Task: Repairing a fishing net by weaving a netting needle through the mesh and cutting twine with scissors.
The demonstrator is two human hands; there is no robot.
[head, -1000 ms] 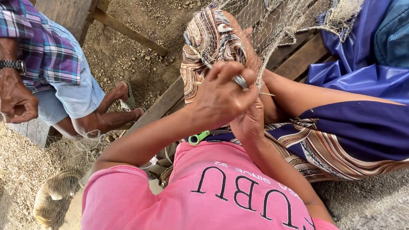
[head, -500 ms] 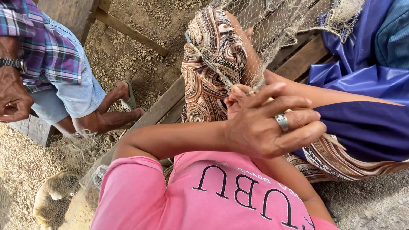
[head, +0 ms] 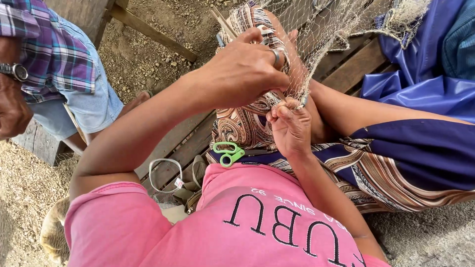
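Both hands now work apart; left hand (ringed) raised, right hand below, each grip pinching net.

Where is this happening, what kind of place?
Probably an outdoor net-mending spot, perhaps near a shore: bare gravel ground, a rough wooden bench, and fine net worked by both hands.

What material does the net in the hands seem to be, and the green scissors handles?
Net: probably thin nylon or similar line, pale, half see-through mesh with fine knots. Scissors: handles look like smooth, glossy green plastic; the blades are mostly hidden. Left hand and right hand pinch the mesh.
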